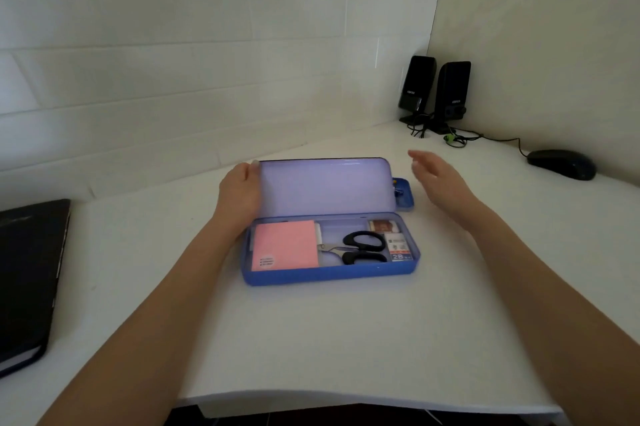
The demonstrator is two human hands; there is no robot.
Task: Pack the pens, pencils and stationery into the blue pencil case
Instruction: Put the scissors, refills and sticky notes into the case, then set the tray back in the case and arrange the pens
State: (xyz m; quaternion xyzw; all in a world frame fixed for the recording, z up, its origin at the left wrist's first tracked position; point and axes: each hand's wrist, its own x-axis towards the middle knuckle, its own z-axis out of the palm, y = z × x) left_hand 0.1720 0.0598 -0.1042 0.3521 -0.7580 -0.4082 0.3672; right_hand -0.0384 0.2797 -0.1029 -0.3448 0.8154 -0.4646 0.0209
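Observation:
The blue pencil case (329, 276) lies open in the middle of the white desk, its lid (325, 187) standing upright. Inside lie a pink sticky-note pad (284, 249) at the left, black-handled scissors (360, 247) in the middle, and small packets (398, 245), one marked 2B, at the right. My left hand (239, 193) grips the lid's left edge. My right hand (440, 183) hovers open to the right of the lid, touching nothing. A small blue tray (405, 193) with tiny items sits behind the lid's right end.
Two black speakers (436, 93) with cables stand in the far right corner. A black mouse (561, 164) lies at the right. A black folder or laptop (27, 273) rests at the left edge. The desk's front edge (346, 398) is near me.

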